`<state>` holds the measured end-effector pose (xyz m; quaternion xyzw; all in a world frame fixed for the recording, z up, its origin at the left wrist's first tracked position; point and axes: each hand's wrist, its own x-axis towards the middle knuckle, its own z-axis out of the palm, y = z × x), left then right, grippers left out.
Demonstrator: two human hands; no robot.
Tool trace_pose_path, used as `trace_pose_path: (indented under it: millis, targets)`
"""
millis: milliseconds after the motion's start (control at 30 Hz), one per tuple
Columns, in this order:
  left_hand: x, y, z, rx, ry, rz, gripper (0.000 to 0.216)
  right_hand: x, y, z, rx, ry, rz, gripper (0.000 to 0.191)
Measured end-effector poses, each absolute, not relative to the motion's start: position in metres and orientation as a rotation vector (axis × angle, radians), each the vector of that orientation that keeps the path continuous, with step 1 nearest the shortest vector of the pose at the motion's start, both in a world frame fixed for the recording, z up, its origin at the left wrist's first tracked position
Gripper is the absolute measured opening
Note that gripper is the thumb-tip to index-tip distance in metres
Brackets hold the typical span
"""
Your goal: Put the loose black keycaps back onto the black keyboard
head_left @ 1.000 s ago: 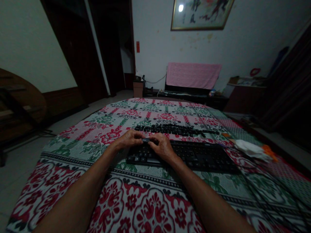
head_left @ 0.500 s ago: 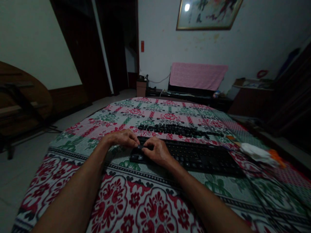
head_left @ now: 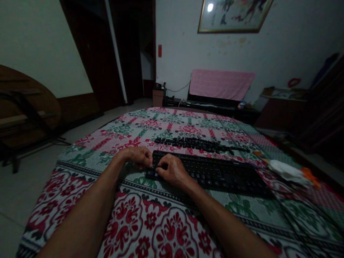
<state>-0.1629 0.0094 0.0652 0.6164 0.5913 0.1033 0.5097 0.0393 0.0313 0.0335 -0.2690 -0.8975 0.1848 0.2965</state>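
Note:
A black keyboard (head_left: 228,175) lies on the patterned cloth, many of its key positions showing bare in the upper rows. My left hand (head_left: 141,157) is at the keyboard's left end, fingers curled closed with the tips near the edge keys. Close beside it, my right hand (head_left: 173,170) rests over the left keys, thumb and forefinger bent together in a pinch. Whatever is between the fingertips of either hand is too small and dark to make out. Behind the keyboard, loose black keycaps (head_left: 199,144) lie in rows.
White crumpled cloth or tissue (head_left: 286,170) and an orange item (head_left: 310,177) lie right of the keyboard. Dark cables (head_left: 292,218) run along the right side. The flowered cloth (head_left: 123,215) covers the surface. A pink towel (head_left: 221,84) hangs at the far wall.
My left fingers have curled in more and shifted slightly from the small dark key both hands were touching. The right hand stays over the left keys. The view has moved slightly.

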Motion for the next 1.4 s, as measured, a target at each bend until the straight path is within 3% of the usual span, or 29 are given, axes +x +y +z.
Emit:
trace_pose_path:
  millis: [1400]
  targets:
    - [-0.155,0.009,0.0683,1.455,1.415,0.231,0.02,0.035,0.0298,0.0364,-0.794,-2.333,0.63,0.008]
